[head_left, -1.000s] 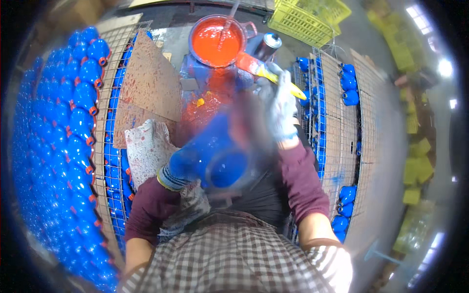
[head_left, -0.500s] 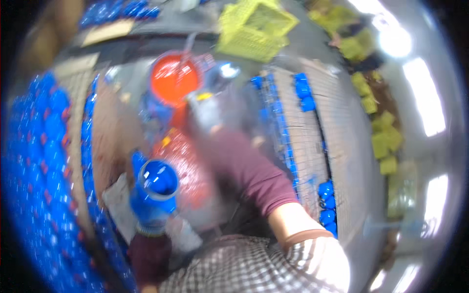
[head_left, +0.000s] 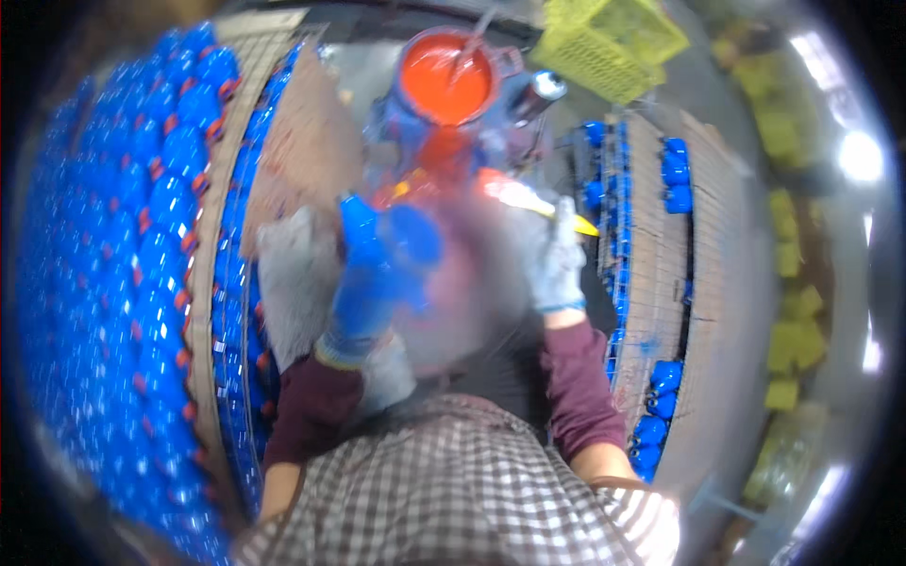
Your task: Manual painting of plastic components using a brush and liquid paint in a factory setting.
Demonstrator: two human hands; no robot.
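Observation:
My left hand (head_left: pixel 363 278), in a blue-stained glove, is closed on a shiny blue round pot (head_left: pixel 415 241); motion blurs its outline. To its right, my right hand (head_left: pixel 557 259) in a pale glove is wrapped around a slim tool with a yellow end (head_left: pixel 583 225). The tool's other end is reddish and smeared, so its kind is unclear. Ahead of both hands stands a round tub (head_left: pixel 406 90) of orange-red liquid with a stick-like handle leaning in it. Between tub and hands lies a red-stained surface (head_left: pixel 444 174), partly blurred.
Rows of shiny blue round pieces (head_left: pixel 175 198) with red parts fill the left. A grey cloth (head_left: pixel 293 274) lies beside my left hand. On the right, slatted boards (head_left: pixel 651 255) carry several blue pieces. A yellow crate (head_left: pixel 604 57) and a dark can (head_left: pixel 538 94) stand ahead.
My right hand has drawn back from beside the tub toward me, with the tool in it. The pot in my left hand has tilted, its opening no longer plain. The whole view has shifted.

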